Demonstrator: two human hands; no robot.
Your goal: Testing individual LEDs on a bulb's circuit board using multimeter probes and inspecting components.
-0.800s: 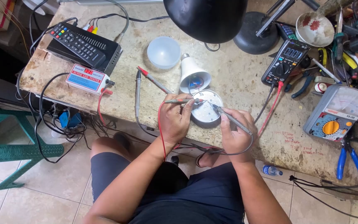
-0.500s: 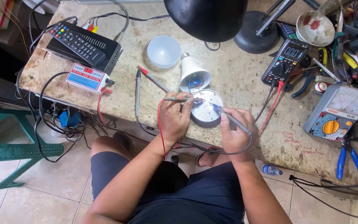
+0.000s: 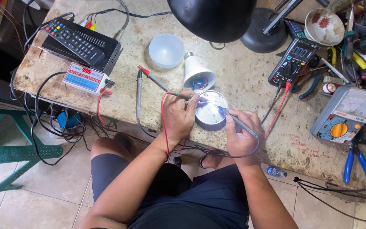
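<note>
A round white LED board (image 3: 210, 113) lies near the front edge of the stone workbench (image 3: 250, 85). My left hand (image 3: 178, 115) grips a thin test probe (image 3: 182, 95) with a red lead, its tip on the board's upper left. My right hand (image 3: 242, 133) holds a second probe (image 3: 234, 120) with a dark lead, its tip on the board's right side. Small lit points glow on the board by the tips. The white bulb housing (image 3: 196, 73) lies just behind the board.
A frosted dome (image 3: 166, 50) sits behind the housing. At left are a small tester box (image 3: 84, 78), a remote (image 3: 73, 41) on a black box. Right: digital multimeter (image 3: 294, 61), analogue meter (image 3: 346, 114), blue pliers (image 3: 356, 160). A black lamp shade (image 3: 212, 18) overhangs.
Both hands stay on the board with the probes; the tips have shifted only slightly. Nothing else has moved.
</note>
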